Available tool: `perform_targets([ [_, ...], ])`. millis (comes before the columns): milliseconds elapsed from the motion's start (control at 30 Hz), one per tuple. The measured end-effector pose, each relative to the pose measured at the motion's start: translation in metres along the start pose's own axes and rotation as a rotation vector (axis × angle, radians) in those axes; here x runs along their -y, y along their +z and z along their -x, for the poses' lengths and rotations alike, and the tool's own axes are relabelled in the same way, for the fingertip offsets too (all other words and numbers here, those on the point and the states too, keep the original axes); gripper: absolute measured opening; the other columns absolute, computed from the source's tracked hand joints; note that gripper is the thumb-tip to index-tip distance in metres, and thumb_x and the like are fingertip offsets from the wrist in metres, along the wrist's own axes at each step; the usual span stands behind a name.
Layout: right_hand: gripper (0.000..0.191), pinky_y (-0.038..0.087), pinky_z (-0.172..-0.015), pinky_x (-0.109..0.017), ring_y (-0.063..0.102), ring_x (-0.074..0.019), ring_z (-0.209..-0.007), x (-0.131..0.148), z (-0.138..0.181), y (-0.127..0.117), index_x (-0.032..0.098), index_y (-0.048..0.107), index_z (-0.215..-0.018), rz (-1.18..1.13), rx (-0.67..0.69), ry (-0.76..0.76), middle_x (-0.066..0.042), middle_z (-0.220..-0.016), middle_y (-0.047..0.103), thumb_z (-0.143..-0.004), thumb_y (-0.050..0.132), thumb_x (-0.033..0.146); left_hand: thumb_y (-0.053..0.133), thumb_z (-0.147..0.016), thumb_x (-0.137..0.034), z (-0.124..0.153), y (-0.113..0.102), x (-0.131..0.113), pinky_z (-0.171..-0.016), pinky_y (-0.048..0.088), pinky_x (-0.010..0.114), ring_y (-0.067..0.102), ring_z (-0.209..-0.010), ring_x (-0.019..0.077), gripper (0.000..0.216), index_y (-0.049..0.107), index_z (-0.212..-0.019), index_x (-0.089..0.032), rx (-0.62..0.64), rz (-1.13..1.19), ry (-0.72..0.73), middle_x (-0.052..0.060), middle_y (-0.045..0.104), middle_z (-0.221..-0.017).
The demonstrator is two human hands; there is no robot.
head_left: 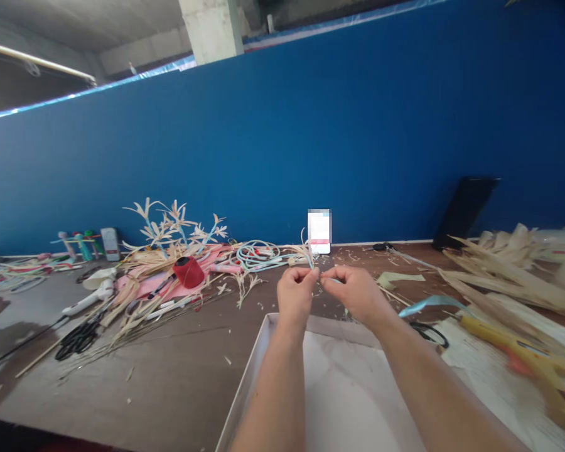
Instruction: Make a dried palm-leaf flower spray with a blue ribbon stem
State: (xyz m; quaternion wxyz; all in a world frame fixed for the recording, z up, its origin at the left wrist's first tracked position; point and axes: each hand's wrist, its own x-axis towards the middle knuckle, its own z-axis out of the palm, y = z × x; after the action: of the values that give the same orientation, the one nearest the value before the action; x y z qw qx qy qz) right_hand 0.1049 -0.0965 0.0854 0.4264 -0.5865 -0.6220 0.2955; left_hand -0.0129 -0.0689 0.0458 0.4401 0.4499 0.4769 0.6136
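Note:
In the middle of the view my left hand [294, 298] is closed in a pinch on a small husk flower [305, 242], whose pale thin petals and light-blue stem rise above the fingertips. Close beside it, my right hand [353, 292] pinches a light-blue strip. A length of light-blue ribbon [433, 303] shows beyond my right forearm; whether it is the same strip, I cannot tell. Both hands are above the far edge of a shallow white box [358, 383]. Fingers partly hide the spot where stem and strip meet.
A lit phone [320, 232] leans on the blue partition [282, 144]. To the left are finished husk flowers [169, 226], a red thread cone [188, 272], black-handled scissors [80, 336] and a white glue gun [91, 298]. Dried husks [513, 263] and a yellow tool [513, 351] lie right.

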Motion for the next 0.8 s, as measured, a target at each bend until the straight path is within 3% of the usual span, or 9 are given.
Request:
perform_targets([
  [133, 0.025, 0.030, -0.045, -0.022, 0.041, -0.0101, -0.047, -0.003, -0.002, -0.001, 0.016, 0.069, -0.073, -0.027, -0.003, 0.013, 0.002, -0.052, 0.055, -0.065, 0.055, 0.034, 0.069, -0.058, -0.044, 0.002, 0.001, -0.001, -0.047, 0.028, 0.019, 0.038, -0.050, 0.0060, 0.034, 0.064, -0.070, -0.013, 0.021, 0.028, -0.007, 0.000, 0.053, -0.060],
  [400, 0.029, 0.029, -0.044, -0.023, 0.037, -0.0094, -0.043, -0.010, -0.005, -0.001, 0.016, 0.068, -0.075, -0.198, -0.031, 0.071, 0.002, -0.048, 0.051, -0.065, 0.057, 0.040, 0.063, -0.065, -0.051, 0.007, 0.003, -0.008, -0.043, 0.020, 0.017, 0.028, -0.049, 0.0040, 0.046, 0.067, -0.089, -0.013, 0.202, 0.249, -0.117, -0.002, 0.044, -0.058],
  [800, 0.030, 0.034, -0.046, -0.024, 0.047, -0.0124, -0.046, -0.009, -0.004, -0.003, 0.017, 0.068, -0.071, -0.224, -0.058, 0.038, 0.000, -0.047, 0.054, -0.065, 0.057, 0.043, 0.063, -0.065, -0.050, 0.010, 0.005, -0.009, -0.044, 0.021, 0.018, 0.030, -0.051, 0.0050, 0.044, 0.068, -0.091, -0.015, 0.298, 0.235, -0.142, -0.001, 0.047, -0.061],
])
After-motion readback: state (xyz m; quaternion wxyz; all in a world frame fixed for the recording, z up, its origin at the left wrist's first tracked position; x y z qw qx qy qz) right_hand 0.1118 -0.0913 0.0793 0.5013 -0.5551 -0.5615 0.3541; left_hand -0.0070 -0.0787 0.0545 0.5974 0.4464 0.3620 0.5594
